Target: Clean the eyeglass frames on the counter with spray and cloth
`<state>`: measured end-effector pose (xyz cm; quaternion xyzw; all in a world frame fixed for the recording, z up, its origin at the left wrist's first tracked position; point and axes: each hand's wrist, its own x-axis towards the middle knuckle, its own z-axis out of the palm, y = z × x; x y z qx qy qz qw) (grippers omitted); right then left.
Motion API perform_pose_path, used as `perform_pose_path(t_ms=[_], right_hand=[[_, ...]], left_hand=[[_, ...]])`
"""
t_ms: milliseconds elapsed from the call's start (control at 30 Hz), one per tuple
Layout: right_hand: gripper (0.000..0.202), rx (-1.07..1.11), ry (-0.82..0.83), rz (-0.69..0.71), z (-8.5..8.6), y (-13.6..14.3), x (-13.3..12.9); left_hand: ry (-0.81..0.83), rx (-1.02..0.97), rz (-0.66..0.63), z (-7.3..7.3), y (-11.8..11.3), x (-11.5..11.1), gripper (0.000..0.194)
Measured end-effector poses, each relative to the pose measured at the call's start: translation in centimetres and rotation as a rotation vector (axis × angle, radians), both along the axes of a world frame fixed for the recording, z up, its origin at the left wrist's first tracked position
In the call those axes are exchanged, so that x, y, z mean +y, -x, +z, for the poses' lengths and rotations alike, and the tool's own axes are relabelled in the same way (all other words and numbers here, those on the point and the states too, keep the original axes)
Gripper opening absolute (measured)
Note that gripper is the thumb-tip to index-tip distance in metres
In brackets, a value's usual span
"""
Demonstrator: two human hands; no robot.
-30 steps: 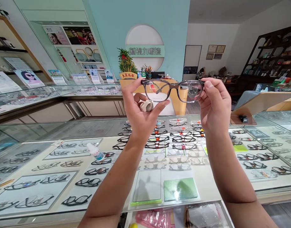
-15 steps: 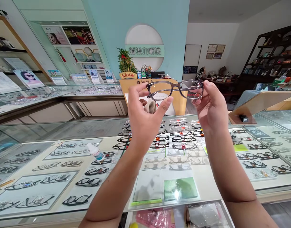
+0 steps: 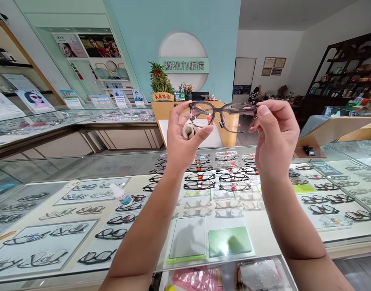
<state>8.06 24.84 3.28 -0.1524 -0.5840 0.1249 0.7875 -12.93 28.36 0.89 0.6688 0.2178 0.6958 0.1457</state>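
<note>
A pair of eyeglasses (image 3: 218, 110) with a dark, partly clear frame is held up at about eye level, lenses toward the room. My left hand (image 3: 185, 139) grips its left end and also keeps a crumpled beige cloth (image 3: 189, 130) in the palm. With thumb and bent fingers, my right hand (image 3: 276, 133) pinches the right end of the frame. Below my left forearm, a small white dropper bottle (image 3: 121, 195) with a blue label lies tilted on the glass counter (image 3: 161, 252).
Rows of eyeglasses (image 3: 200, 177) show under the counter glass. A green pad (image 3: 230, 241) lies near its front edge. Below sits an open drawer with plastic packets (image 3: 259, 275). At right stands a wooden stand (image 3: 333, 131). Farther back, a person (image 3: 255, 93) is partly visible.
The eyeglasses have tilted, their right end lower and turned. My right hand has shifted slightly right, its fingers more curled. My left hand still holds frame and cloth.
</note>
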Motion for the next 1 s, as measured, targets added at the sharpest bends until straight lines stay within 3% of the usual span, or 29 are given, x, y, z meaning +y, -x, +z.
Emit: perform_pose_path(t_ms=[167,300,500,600,700,767,867,1000], right_hand=[[0.025,-0.075,0.025,-0.060,-0.3,-0.4,0.8],[0.024,-0.095,0.109,-0.023,-0.7,-1.0,2.0],[0.026,-0.137,0.178,0.050,-1.3,-1.4,3.1],[0.033,-0.215,0.100,0.071,-1.3,-1.3,3.1],[0.033,-0.320,0.020,0.063,-1.0,-0.7,2.2],[0.031,-0.423,-0.035,0.015,-0.8,-0.2,1.5],[0.030,-0.554,-0.124,-0.091,-0.6,0.5,0.9],[0.021,-0.597,-0.202,-0.164,-0.7,0.6,1.0]], left_hand=[[-0.051,-0.097,-0.001,0.1,-0.7,-0.3,0.091],[-0.038,-0.191,-0.004,0.4,-1.4,-1.8,0.096],[0.176,-0.366,-0.080,1.7,-2.2,-5.0,0.097],[0.351,-0.465,-0.249,2.8,-1.9,-5.6,0.074],[0.612,-0.486,-0.536,3.5,-1.2,-5.2,0.042],[0.795,-0.478,-0.713,3.6,-0.8,-4.7,0.033],[0.963,-0.514,-0.907,3.2,-0.9,-4.0,0.037],[1.152,-0.555,-1.049,2.6,-1.6,-3.5,0.050]])
